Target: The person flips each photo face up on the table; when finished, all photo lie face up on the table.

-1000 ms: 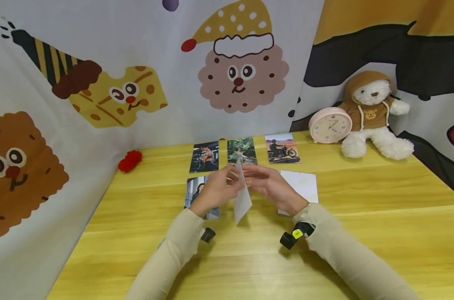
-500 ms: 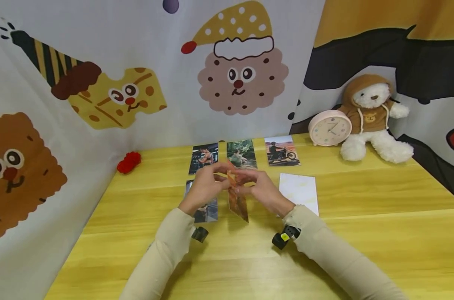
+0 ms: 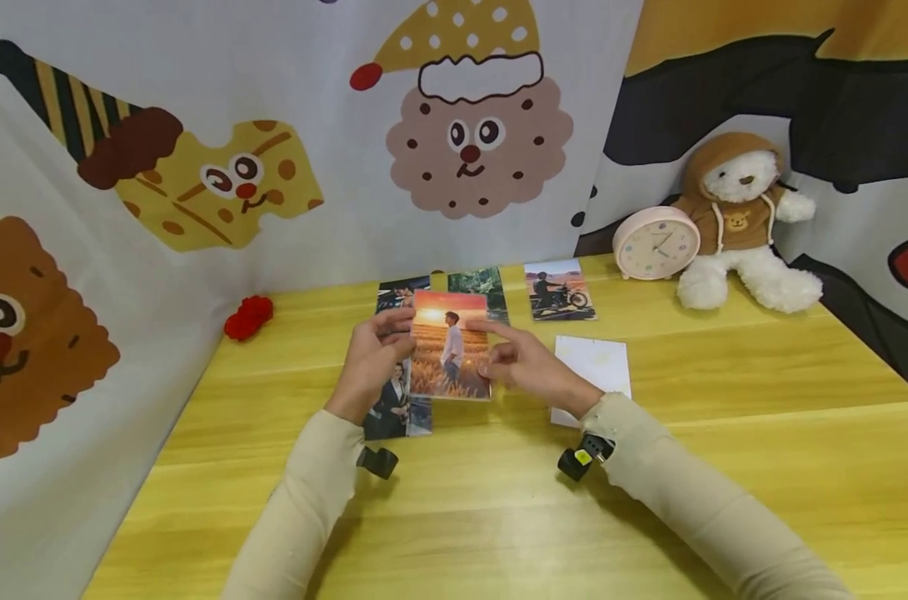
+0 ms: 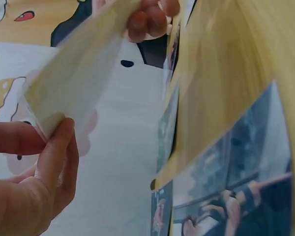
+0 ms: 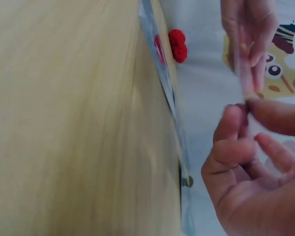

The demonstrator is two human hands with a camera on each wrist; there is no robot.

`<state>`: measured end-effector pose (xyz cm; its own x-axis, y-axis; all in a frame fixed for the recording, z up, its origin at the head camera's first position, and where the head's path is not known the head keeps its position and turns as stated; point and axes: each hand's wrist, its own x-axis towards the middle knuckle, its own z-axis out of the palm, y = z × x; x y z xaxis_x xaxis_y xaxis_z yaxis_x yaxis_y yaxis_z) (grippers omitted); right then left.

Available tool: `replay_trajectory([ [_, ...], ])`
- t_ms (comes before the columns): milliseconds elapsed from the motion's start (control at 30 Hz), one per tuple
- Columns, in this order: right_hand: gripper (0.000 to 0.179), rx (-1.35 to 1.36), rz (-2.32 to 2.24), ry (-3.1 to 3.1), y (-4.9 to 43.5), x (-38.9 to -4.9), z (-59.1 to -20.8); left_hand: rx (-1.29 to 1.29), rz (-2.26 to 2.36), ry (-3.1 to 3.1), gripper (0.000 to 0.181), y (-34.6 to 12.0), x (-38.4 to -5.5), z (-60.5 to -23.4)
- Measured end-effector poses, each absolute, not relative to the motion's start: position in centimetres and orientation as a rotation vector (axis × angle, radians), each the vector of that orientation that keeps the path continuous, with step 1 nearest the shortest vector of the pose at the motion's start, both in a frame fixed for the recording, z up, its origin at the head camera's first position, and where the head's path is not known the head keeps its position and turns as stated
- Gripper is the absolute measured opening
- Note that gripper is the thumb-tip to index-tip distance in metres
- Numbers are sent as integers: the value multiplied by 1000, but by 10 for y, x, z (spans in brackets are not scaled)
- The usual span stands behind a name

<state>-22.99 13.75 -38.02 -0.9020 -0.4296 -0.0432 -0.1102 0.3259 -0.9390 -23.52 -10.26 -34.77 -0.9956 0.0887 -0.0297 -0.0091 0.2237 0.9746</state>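
Observation:
Between both hands a photo card (image 3: 451, 346) is held up above the table, its picture of a person in a sunset field facing the head camera. My left hand (image 3: 375, 358) pinches its left edge; in the left wrist view the card's pale back (image 4: 83, 64) shows, thumb and fingers on its border. My right hand (image 3: 532, 367) pinches the opposite edge, with thumb and forefinger meeting on the thin card in the right wrist view. Beneath and behind it lies a photo of a person in a dark suit (image 3: 390, 408), partly covered by the card and left hand.
Along the back lie a gym photo (image 3: 394, 292), a forest photo (image 3: 484, 282) and a motorcycle photo (image 3: 561, 290). A white card (image 3: 592, 367) lies by the right forearm. Farther off stand a pink clock (image 3: 656, 243), a teddy bear (image 3: 746, 225) and a red flower-like object (image 3: 248, 317).
The card has turned from edge-on, first with its white back showing, to face the head camera with its sunset picture. The hands have moved apart to its two side edges.

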Motion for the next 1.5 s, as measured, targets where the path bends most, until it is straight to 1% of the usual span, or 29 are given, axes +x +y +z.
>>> replay_trajectory([
  [133,69,-467,-1629,2321,139,-230,-376,102,1805,2423,48,-101,-235,-351],
  [300,67,-412,-1668,2332,146,-229,-376,169,1586,2451,58,-100,-229,-359],
  [500,65,-362,-1596,2356,155,-226,-378,309,1300,2522,65,-100,-220,-369],
  [633,65,-371,-1409,2410,161,-223,-380,384,1130,2566,62,-96,-214,-371],
  [767,64,-435,-1214,2443,165,-220,-382,444,985,2583,57,-92,-211,-372],
  [933,63,-527,-1021,2497,163,-221,-380,504,825,2577,57,-88,-210,-372],
  [1100,65,-567,-883,2527,158,-227,-379,523,653,2611,57,-85,-211,-370],
  [1333,66,-540,-720,2576,155,-232,-378,554,506,2617,50,-76,-218,-367],
  [1500,67,-558,-687,2613,155,-235,-377,572,430,2655,54,-70,-219,-368],
])
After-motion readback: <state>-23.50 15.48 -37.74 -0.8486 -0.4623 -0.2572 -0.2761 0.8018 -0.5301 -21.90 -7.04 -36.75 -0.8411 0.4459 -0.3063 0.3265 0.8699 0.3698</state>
